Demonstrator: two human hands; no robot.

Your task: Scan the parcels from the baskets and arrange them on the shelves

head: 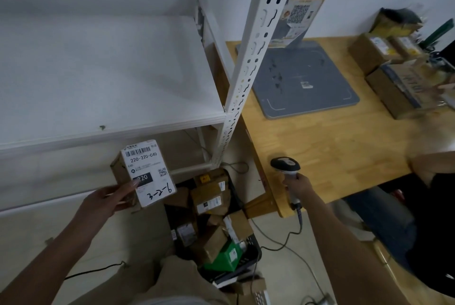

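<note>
Nearby, shelf post (242,75) between parcel (147,171) and table (332,137).

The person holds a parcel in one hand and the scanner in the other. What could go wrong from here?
1. The left hand grips the parcel only at one lower corner, so it might slip and fall toward the basket below.
2. The cable of the scanner in the right hand hangs past the corner of the table; it could snag when the arm moves.
</note>
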